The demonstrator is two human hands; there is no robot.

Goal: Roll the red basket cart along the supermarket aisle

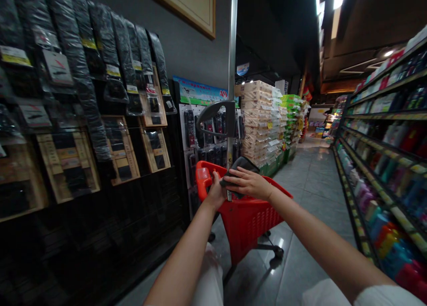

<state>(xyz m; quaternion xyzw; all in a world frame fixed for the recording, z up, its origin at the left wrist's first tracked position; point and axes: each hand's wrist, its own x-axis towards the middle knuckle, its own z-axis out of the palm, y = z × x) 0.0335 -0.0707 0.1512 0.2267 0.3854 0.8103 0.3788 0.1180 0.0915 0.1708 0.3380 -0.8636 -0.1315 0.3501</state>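
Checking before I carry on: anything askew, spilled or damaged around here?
One plastic-wrapped strap on the left hangs lower than its neighbours, its end dangling among wooden-framed boxes. No spill shows on the floor, nor obvious damage on the red cart.

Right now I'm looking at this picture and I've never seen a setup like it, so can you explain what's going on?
There's no machine: these are a person's two bare hands, seen by a camera worn on that person's head, looking forward and down. The right hand lies over a dark grey, soft-looking fabric item. The left hand is at the item's left edge; whether it grips it, I can't tell. Both are at a red plastic basket cart on wheels, standing on a grey tiled floor. A silvery upright metal pole rises there, with a grey loop-shaped handle on it. Long, dark, plastic-wrapped goods hang at left; black stocked shelves line the right.
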